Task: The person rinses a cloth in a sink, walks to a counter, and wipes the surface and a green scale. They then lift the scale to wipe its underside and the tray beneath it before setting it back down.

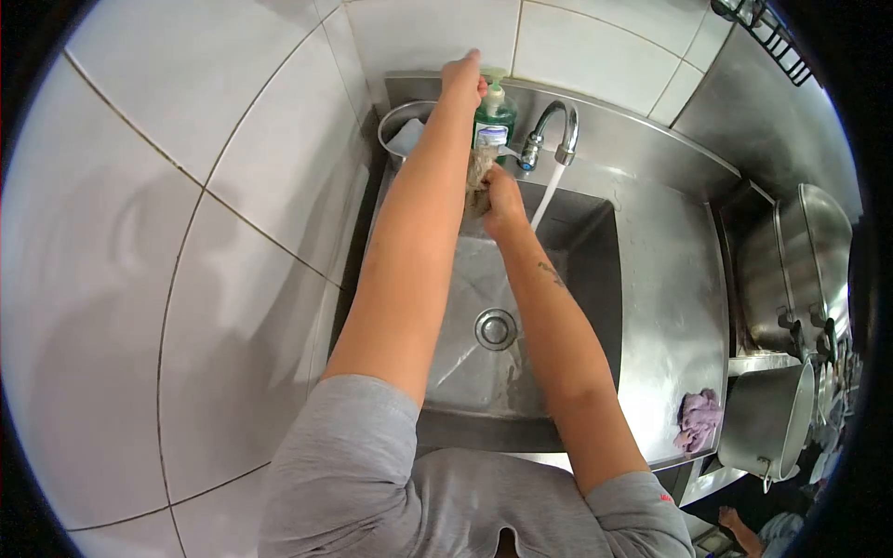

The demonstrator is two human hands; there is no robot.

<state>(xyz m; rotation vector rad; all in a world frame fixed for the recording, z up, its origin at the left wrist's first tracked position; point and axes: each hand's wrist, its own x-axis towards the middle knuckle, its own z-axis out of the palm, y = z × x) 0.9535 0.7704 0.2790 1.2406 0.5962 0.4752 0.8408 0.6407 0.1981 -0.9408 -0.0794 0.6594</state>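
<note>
At the back of the sink, a green soap pump bottle (494,116) stands upright behind my hands. My left hand (462,82) is at its pump top, fingers curled in against it and thumb pointing up. Below, in front of the bottle, my right hand (503,200) is closed around a crumpled brownish rag (480,177). My forearms hide part of the sink. Water runs from the curved faucet (556,126) just right of my right hand, into the steel sink basin (595,279).
A round metal container (395,121) with a pale item inside stands at the back left. A steel counter (660,307) extends right, with a purple cloth (698,418) near its front edge. Large metal pots (791,270) stand farther right. Another person's arm (741,532) shows at lower right.
</note>
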